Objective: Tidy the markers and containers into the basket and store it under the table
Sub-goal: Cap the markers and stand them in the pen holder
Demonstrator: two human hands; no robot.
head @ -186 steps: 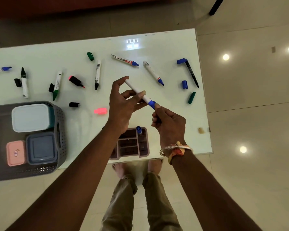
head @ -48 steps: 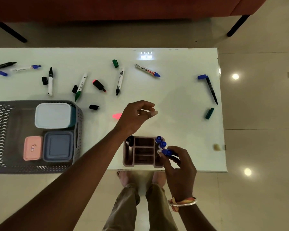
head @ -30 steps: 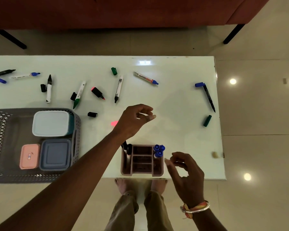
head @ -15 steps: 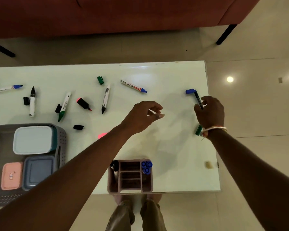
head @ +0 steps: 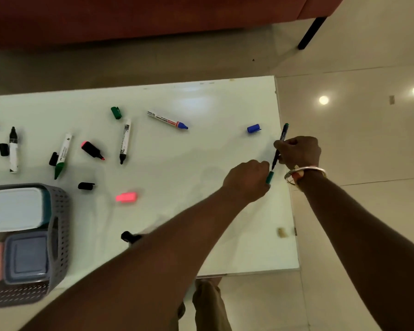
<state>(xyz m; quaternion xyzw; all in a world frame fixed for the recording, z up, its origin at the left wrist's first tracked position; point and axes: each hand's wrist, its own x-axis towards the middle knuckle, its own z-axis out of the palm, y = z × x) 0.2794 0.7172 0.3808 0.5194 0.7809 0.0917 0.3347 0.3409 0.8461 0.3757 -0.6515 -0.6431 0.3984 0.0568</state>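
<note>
At the table's [head: 213, 149] right edge, right hand [head: 299, 152] has fingers curled round the thin green-ended pen [head: 281, 143] w/ nib down, & left hand [head: 247, 181] pinches the green cap [head: 270, 177] just below it; if misaligned, nib could ink fingers or cap drops to floor [head: 359, 144].

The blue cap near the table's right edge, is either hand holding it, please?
No: the blue cap lies on the table, untouched by left hand or right hand.
</note>
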